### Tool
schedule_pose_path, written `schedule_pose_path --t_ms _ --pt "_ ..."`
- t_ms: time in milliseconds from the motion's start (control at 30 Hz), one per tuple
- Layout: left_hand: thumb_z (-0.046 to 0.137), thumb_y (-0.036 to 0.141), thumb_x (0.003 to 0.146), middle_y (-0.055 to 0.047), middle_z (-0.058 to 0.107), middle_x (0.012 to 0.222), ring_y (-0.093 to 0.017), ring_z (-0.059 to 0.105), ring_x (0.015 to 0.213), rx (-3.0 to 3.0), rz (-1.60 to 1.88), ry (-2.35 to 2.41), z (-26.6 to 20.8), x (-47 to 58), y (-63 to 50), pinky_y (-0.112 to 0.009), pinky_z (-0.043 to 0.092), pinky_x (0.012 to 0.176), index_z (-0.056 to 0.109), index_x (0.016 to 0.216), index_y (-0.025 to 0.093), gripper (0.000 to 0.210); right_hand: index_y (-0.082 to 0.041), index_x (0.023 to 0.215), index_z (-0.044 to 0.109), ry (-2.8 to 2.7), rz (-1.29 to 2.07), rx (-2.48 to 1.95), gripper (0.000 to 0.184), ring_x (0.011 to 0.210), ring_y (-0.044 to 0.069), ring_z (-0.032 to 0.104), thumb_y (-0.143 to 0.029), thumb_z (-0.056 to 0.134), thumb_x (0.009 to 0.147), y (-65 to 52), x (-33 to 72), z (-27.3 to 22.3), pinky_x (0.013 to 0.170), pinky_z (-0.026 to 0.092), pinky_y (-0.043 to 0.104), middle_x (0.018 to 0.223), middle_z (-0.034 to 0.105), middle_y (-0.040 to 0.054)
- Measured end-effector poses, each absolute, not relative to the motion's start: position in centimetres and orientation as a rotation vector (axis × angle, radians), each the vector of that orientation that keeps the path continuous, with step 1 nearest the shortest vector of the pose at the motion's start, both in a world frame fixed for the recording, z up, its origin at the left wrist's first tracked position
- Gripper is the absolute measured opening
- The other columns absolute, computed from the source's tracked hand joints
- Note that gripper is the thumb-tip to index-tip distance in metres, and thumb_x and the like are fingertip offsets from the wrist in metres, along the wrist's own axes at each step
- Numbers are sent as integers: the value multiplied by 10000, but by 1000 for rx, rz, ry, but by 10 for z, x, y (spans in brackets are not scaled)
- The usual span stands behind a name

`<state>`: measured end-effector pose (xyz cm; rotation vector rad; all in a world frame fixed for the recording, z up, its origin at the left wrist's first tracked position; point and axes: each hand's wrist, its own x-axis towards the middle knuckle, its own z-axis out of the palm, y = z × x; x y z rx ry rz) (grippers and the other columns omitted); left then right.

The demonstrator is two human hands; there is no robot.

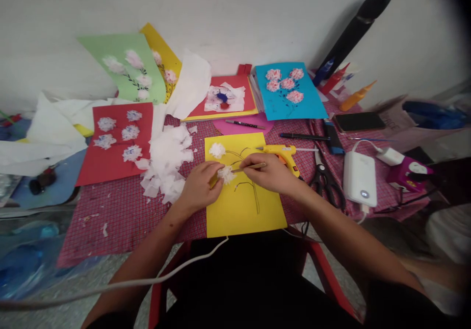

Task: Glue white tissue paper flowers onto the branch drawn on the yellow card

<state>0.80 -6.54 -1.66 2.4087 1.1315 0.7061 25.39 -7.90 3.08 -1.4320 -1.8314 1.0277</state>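
Note:
A yellow sheet [235,216] lies before me with a pencil-drawn branching stem on it. One white tissue-paper flower [217,150] sits near its upper left. Just below, a second white paper flower [226,174] is between my hands. My left hand [201,186] is closed at this flower's left edge, thumb and forefinger gripping it. Pinched in my right hand [268,173] is a thin tan stick [253,166], its tip touching the flower's right side. Left of the sheet spreads a pile of torn white tissue pieces [167,155].
A yellow glue gun [281,150] and black-handled scissors [326,184] lie right of the sheet, near a white power bank [359,179]. Finished flower cards stand behind: red [121,172], green [99,47] and blue [312,103]. A white cable [147,281] crosses in front.

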Motion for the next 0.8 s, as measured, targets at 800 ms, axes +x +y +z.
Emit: schedule_pose_path --t_ms 800 --pt "620 393 896 -130 630 1309 -316 582 1219 2547 604 1082 -21 8 -66 -500 435 1072 625 1279 202 428 -214 780 739 -2233 811 -1572 159 682 156 615 -164 591 808 -56 215 51 614 405 280 791 741 22"
